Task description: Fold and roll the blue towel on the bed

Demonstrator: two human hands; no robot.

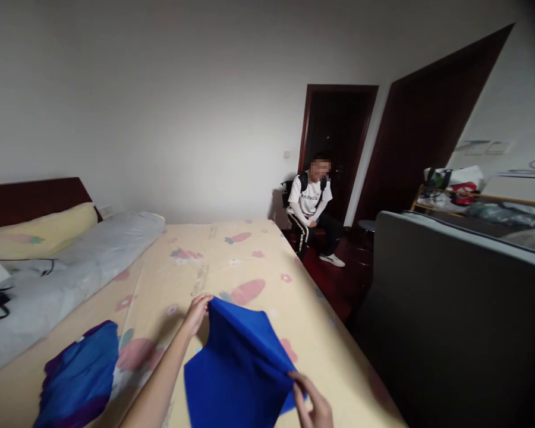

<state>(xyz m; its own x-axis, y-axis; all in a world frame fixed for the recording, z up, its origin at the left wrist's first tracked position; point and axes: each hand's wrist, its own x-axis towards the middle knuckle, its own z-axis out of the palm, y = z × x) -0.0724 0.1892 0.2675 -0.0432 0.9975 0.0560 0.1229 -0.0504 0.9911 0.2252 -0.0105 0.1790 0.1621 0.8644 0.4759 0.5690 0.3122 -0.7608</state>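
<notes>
Purple-edged cloth (81,374) lay on bed (214,249), 8 o'clock. Left hand (198,312), 7 o'clock, pinched upper corner of blue fabric (238,362), 6 o'clock, fingers together. Right hand (312,404), 5 o'clock, pinched fabric's right edge, thumb against fingers. Person (310,205) sat, 3 o'clock.

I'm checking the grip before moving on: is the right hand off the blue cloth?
No, the right hand pinches the blue cloth by its edge.
</notes>
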